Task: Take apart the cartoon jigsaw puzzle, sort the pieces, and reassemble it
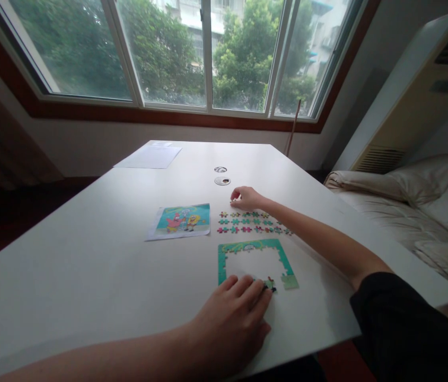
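Note:
My right hand [247,198] reaches past the rows of loose jigsaw pieces [245,222], thumb and fingers pinched on a small jigsaw piece just above the tabletop. Much of that piece is hidden by the fingers. My left hand [237,313] rests with its fingers laid over the lower edge of a partly assembled jigsaw puzzle [283,254]. The puzzle's border is green and teal, with bare white table inside it. Along its bottom edge, a few darker joined pieces show beside my left fingertips. A gap lies between them and the lower right corner.
A cartoon reference picture [184,220] lies left of the loose pieces. White paper [150,157] is at the table's far left. Two round table inserts [222,181] sit beyond my right hand. A cream sofa [414,212] stands right of the white table [88,249].

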